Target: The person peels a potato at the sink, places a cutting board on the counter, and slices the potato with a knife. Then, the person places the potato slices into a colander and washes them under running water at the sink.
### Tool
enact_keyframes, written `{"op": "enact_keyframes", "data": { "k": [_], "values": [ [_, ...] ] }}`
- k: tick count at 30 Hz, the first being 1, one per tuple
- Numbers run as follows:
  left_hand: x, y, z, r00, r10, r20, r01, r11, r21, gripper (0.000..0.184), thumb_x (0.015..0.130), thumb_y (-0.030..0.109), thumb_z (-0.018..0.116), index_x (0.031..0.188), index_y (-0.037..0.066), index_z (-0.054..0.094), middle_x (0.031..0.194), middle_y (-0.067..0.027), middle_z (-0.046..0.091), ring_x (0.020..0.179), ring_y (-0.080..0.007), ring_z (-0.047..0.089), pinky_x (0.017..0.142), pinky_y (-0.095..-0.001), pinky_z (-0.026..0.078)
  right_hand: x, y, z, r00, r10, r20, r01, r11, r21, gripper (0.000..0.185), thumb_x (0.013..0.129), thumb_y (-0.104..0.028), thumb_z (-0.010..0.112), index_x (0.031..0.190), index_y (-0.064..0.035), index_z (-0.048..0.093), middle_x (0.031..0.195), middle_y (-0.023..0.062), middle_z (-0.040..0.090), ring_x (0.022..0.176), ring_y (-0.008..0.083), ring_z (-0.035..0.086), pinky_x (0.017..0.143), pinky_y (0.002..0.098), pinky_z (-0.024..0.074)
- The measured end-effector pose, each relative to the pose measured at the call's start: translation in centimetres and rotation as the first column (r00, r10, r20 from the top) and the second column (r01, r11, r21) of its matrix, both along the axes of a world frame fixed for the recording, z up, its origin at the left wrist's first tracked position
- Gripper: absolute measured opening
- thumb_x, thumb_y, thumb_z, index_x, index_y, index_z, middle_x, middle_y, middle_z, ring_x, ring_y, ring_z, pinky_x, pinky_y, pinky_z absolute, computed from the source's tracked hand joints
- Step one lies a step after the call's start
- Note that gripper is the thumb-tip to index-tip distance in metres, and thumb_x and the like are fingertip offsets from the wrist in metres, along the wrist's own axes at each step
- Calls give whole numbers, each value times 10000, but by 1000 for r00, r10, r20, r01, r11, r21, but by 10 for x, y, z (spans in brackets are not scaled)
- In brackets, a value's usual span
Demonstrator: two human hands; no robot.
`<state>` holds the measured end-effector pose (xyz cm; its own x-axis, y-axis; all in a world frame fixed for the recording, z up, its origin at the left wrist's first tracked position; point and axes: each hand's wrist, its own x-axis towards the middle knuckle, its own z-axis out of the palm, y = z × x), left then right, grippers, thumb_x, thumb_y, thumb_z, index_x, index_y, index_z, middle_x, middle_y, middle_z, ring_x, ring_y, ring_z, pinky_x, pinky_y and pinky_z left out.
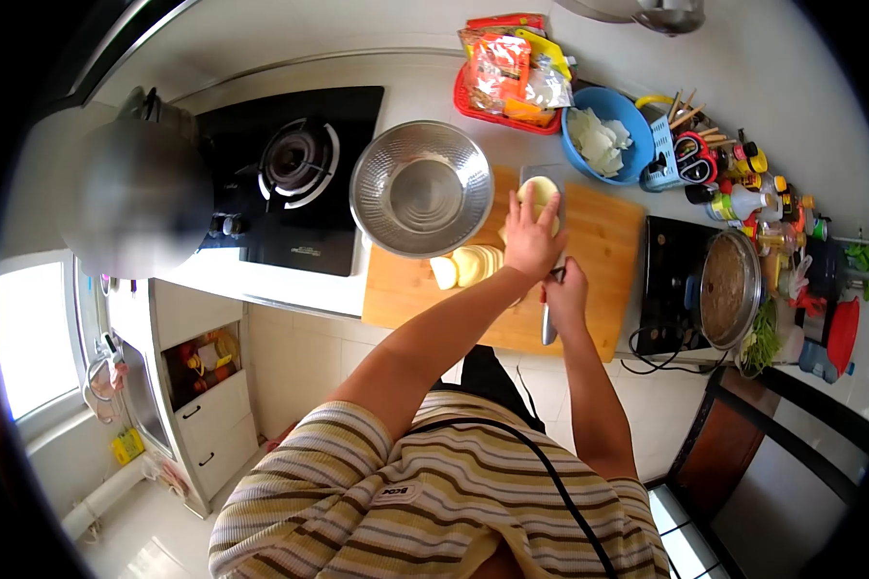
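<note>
My left hand (pixel 531 239) rests over a pale yellow peeled piece (pixel 539 192), which looks like potato, with its fingers bent onto it. My right hand (pixel 567 292) grips a kitchen knife (pixel 548 328), whose steel handle end sticks out below the fist. Part of the blade shows alongside the piece, and my left hand hides the rest. Both hands are above a wooden cutting board (pixel 603 261). To their left, a row of pale slices (pixel 473 264) leans together on the board. A perforated metal basin (pixel 367 207) stands at the board's upper left.
A black gas stove (pixel 357 125) lies left of the basin. Behind the board are a red basket (pixel 465 101) of packets and a blue bowl (pixel 637 116) of white pieces. Bottles (pixel 739 205), a utensil holder (pixel 661 159) and a lidded pan (pixel 729 289) stand at right.
</note>
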<state>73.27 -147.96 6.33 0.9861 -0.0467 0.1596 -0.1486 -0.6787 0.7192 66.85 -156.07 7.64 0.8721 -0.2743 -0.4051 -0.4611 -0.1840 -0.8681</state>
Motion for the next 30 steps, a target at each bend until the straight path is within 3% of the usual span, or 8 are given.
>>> {"op": "enact_keyframes", "data": {
  "k": [4, 11, 18, 20, 22, 25, 26, 30],
  "values": [
    [9, 33, 50, 994, 53, 98, -50, 998, -35, 608, 754, 272, 685, 1313, 167, 470, 1412, -245, 285, 1278, -539, 234, 1026, -561, 275, 13, 28, 47, 998, 57, 26, -55, 996, -65, 148, 791, 14, 604, 782, -15, 459, 590, 56, 516, 427, 144, 502, 401, 290, 390],
    [52, 149, -50, 963, 149, 225, -172, 981, 87, 421, 821, 242, 627, 1209, 107, 535, 1286, -261, 441, 1286, -406, 323, 1081, -531, 217, 36, 122, 32, 952, 306, 10, -299, 936, -187, 183, 776, -75, 639, 925, 3, 566, 825, 205, 637, 813, 394, 611, 716, 438, 472],
    [62, 177, -68, 952, 198, -233, -205, 979, -6, 430, 887, 295, 533, 1280, 124, 502, 1380, -241, 357, 1271, -449, 313, 1062, -475, 268, 22, 104, 40, 970, 242, -11, -234, 923, -307, 185, 765, -67, 627, 907, 21, 548, 869, 226, 628, 840, 412, 595, 711, 430, 469],
    [51, 174, -46, 944, 309, -115, -304, 951, 58, 431, 873, 272, 547, 1259, 82, 514, 1396, -242, 333, 1301, -449, 270, 1073, -465, 256, 3, 78, 30, 969, 181, 167, -124, 945, -302, 168, 794, -88, 610, 912, 14, 550, 745, 170, 622, 680, 292, 635, 619, 379, 481],
    [34, 179, -25, 962, 160, 220, -161, 987, -13, 404, 798, 170, 622, 1179, 49, 558, 1339, -230, 406, 1257, -429, 349, 1034, -454, 321, -24, 50, 43, 994, 86, 73, -75, 987, -139, 111, 838, -93, 579, 863, 7, 538, 610, 99, 562, 498, 177, 571, 488, 319, 456],
    [-24, 177, -20, 942, -327, 74, 335, 912, -238, 364, 731, 107, 672, 1077, 36, 579, 1114, -180, 562, 1040, -379, 522, 890, -427, 444, -78, 13, 19, 989, -126, 79, 127, 992, -6, 102, 871, -89, 544, 818, -7, 515, 539, 45, 491, 407, 117, 485, 396, 282, 404],
    [-50, 177, 5, 884, -459, 85, 467, 875, -126, 353, 713, 96, 687, 1045, 36, 583, 1041, -162, 594, 968, -362, 558, 843, -416, 472, -99, 2, 4, 987, -143, 78, 144, 989, -11, 102, 871, -89, 544, 818, -7, 515, 539, 45, 491, 407, 117, 485, 396, 282, 404],
    [-92, 155, 7, 831, -557, 15, 555, 830, 55, 648, 694, 274, 751, 1270, 132, 492, 1348, -192, 400, 1235, -404, 373, 1001, -490, 342, -172, 2, -39, 923, -379, -66, 380, 925, 5, 100, 879, -86, 530, 816, -18, 491, 530, 52, 476, 388, 143, 468, 373, 290, 398]
  ]
}}
